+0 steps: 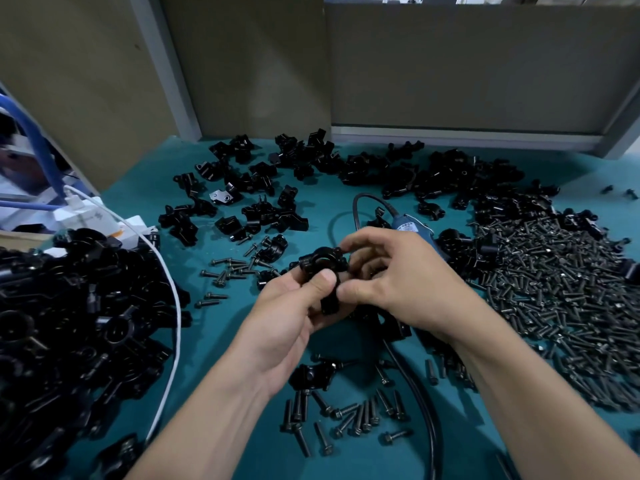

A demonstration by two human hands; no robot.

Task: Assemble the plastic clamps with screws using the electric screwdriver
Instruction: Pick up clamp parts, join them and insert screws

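A black plastic clamp (320,263) is held above the middle of the teal table. My left hand (289,320) grips its lower part, with the thumb pressed on the front. My right hand (391,282) pinches the clamp's upper right ear with fingertips and thumb. The blue electric screwdriver (414,230) lies on the table just behind my right hand, mostly hidden by it. Its black cord (419,400) runs toward me under my right forearm. Loose black screws (349,415) lie near the front, beside a single clamp (311,375).
A big heap of screws (554,306) covers the right side. Loose clamp halves (263,192) spread across the back. A pile of black clamps (69,327) fills the left, crossed by a white cable (173,296). Grey partition panels (467,71) close off the back.
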